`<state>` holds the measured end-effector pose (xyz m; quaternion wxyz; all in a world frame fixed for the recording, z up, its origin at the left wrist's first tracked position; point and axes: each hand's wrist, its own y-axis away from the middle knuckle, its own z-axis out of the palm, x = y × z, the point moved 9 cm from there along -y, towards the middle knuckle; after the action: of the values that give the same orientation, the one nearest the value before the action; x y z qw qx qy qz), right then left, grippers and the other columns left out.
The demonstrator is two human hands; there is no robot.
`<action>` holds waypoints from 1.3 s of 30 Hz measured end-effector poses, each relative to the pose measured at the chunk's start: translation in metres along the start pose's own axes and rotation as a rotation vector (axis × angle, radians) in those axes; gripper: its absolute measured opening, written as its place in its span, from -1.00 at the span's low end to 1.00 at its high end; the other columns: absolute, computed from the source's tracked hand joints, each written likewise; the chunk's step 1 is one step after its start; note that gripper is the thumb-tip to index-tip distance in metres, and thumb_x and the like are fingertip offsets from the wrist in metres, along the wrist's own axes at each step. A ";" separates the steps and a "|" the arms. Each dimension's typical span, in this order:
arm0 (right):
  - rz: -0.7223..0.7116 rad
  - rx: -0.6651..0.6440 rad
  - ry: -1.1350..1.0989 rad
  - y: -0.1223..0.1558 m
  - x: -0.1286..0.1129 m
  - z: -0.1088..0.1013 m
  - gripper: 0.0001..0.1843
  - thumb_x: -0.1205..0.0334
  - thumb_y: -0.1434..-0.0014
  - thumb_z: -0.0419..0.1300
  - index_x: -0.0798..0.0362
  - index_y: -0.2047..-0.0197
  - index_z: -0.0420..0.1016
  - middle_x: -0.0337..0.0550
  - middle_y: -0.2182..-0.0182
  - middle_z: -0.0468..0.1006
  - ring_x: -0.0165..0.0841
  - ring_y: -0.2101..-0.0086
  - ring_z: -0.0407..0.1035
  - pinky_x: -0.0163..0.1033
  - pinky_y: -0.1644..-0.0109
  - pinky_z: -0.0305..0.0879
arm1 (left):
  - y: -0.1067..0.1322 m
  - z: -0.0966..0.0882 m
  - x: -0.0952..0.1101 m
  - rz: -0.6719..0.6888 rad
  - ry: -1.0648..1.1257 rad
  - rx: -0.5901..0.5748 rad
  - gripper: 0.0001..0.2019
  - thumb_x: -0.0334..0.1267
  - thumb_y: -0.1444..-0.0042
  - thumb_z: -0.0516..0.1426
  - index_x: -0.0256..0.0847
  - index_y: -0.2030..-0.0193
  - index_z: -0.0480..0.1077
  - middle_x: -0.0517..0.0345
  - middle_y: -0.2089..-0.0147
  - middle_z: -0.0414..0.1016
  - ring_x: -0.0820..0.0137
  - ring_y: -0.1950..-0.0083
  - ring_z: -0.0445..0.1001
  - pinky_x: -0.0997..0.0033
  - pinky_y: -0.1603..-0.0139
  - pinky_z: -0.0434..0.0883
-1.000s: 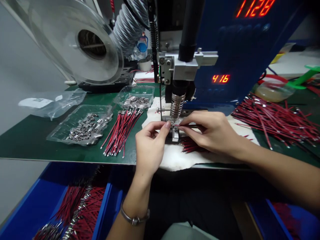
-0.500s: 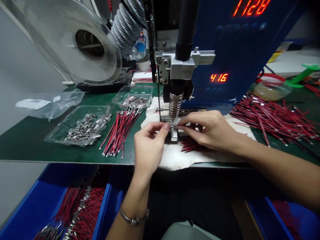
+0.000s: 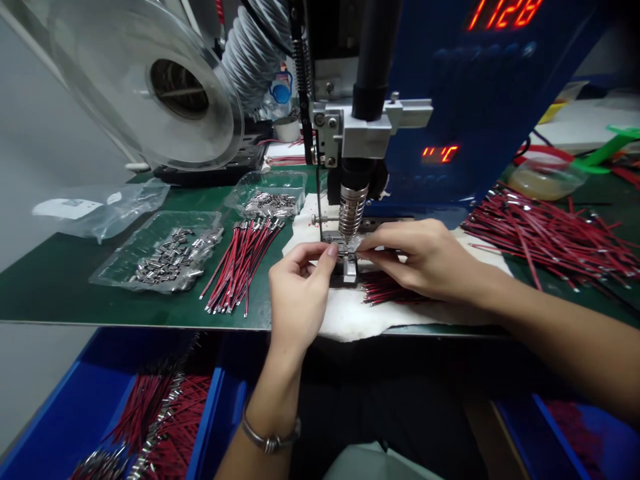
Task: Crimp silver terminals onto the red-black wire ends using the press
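Observation:
Both hands meet under the tip of a bench soldering machine (image 3: pixel 353 207). My left hand (image 3: pixel 303 287) pinches thumb and forefinger together at the left of the small metal jig (image 3: pixel 351 268). From the right, my right hand (image 3: pixel 420 260) closes its fingertips at the same spot. What each pinch holds is too small and covered to make out. Below my right hand a bundle of red and black wires (image 3: pixel 383 288) lies on a white cloth (image 3: pixel 350 320).
Left of the jig lie more red-black wires (image 3: pixel 243 267) and clear trays of small metal cylinders, one nearer (image 3: pixel 107 270), one farther (image 3: pixel 240 197). A large wire pile (image 3: pixel 550 233) is at right. Blue drawers (image 3: pixel 65 407) with wires sit below the table edge. A clear reel (image 3: pixel 110 87) stands upper left.
Both hands stay at the jig with almost no movement. The lower red display has changed from 416 to partly lit characters. The view has shifted very slightly.

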<state>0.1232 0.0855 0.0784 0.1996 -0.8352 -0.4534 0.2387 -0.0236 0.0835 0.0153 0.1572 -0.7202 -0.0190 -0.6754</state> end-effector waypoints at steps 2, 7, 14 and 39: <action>-0.003 0.000 0.006 -0.001 -0.001 0.000 -0.85 0.45 -0.16 0.15 0.15 0.24 0.53 -0.14 0.37 0.58 -0.44 0.43 0.40 -0.38 0.33 0.23 | 0.000 0.000 -0.001 -0.008 0.012 0.001 -0.77 -0.11 -0.06 0.26 -0.27 0.29 0.51 0.11 0.38 0.50 0.56 0.53 0.20 0.54 0.56 0.13; 0.010 -0.016 0.005 -0.001 0.000 0.000 -0.85 0.45 -0.16 0.14 0.13 0.23 0.53 -0.15 0.36 0.58 -0.44 0.43 0.41 -0.37 0.34 0.23 | 0.000 0.001 0.000 -0.012 0.011 -0.013 -0.79 -0.15 -0.05 0.27 -0.27 0.32 0.50 0.12 0.39 0.48 0.55 0.52 0.20 0.55 0.54 0.14; 0.027 -0.038 0.006 -0.001 0.002 0.002 -0.84 0.43 -0.18 0.13 0.10 0.21 0.52 -0.16 0.34 0.59 -0.42 0.40 0.41 -0.35 0.32 0.25 | 0.000 0.000 -0.001 -0.013 0.038 -0.001 -0.79 -0.13 -0.08 0.23 -0.25 0.29 0.46 0.18 0.45 0.38 0.57 0.57 0.14 0.55 0.58 0.12; 0.034 -0.036 -0.003 0.000 0.003 0.003 -0.83 0.40 -0.20 0.12 0.09 0.19 0.52 -0.15 0.31 0.60 -0.40 0.37 0.45 -0.33 0.30 0.28 | -0.001 0.000 0.000 0.012 0.054 -0.010 -0.79 -0.13 -0.14 0.20 -0.25 0.29 0.41 0.10 0.35 0.47 0.50 0.44 0.35 0.53 0.46 0.25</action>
<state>0.1232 0.0882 0.0754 0.1797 -0.8459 -0.4437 0.2352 -0.0239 0.0840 0.0158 0.1581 -0.7026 -0.0071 -0.6937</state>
